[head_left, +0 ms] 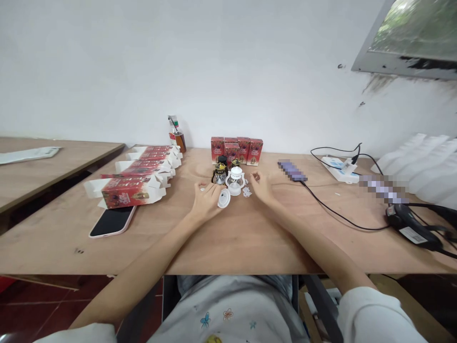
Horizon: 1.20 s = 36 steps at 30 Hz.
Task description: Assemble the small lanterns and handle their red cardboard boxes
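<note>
Near the middle of the table, my left hand (207,200) is closed, with a white round cap-like piece (223,198) held at its fingers, tilted so its hollow side shows. A small white lantern (235,180) with a clear middle stands upright just beyond that piece. Black and gold lanterns (220,174) stand close beside and behind it. My right hand (262,186) is to the right of the white lantern, its fingers curled together; whether something tiny is pinched there is too small to tell. Between that hand and the lantern lie small white pieces (247,191).
Red printed boxes (254,152) stand at the back. Unfolded-end red cartons (130,191) lie at left, beside a phone (112,221). A bottle (178,139) stands by the wall. At right are a power strip (341,170), cables and a black device (412,226).
</note>
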### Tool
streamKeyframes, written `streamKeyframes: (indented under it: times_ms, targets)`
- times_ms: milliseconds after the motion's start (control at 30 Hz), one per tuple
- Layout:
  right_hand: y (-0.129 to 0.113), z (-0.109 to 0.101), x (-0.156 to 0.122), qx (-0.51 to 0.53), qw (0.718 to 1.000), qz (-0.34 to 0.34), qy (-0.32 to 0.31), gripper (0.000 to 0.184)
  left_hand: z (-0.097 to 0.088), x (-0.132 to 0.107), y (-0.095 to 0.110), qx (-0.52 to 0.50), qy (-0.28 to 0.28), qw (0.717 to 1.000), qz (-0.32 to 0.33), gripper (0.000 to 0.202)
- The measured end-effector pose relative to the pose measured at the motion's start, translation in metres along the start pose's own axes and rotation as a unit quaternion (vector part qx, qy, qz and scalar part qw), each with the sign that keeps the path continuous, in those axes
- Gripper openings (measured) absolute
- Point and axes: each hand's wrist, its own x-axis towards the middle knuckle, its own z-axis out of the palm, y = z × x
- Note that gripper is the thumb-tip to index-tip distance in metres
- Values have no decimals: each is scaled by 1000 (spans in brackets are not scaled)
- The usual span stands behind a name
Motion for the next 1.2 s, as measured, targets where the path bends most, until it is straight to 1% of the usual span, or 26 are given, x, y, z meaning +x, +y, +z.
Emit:
streamKeyframes:
  times_ms: [67,100,200,300,433,533,633,833,967,1200]
  targets:
    - [-12,-7,-20,37,996,-55,65,18,1,0,0,-2,3,1000,4,21]
    - [-19,-11,-31,53,992,-93,73,17,1,0,0,-2,5,1000,7,21]
    - [-38,-15,-61,68,977,-200,15,13,2,-1,1,2,6,1000,18,20]
    - [-50,-11,-76,56,969,-242,-14,11,3,-1,3,5,20,999,36,19]
    - [-55,-4,-79,57,965,-255,-7,9,4,-1,6,9,39,997,61,20]
    - [-56,-5,-78,62,963,-264,-1,12,4,-2,9,16,40,996,73,20]
    - [-56,-7,-79,75,966,-249,0,14,4,-2,11,20,44,996,78,21]
    - [-55,-5,-79,103,970,-219,-29,15,3,-1,14,30,61,994,91,19]
    - [-55,-5,-80,98,969,-222,-42,14,4,-2,15,33,62,993,90,17]
    - [-52,-5,-80,67,968,-240,-32,16,3,-2,16,48,45,994,88,20]
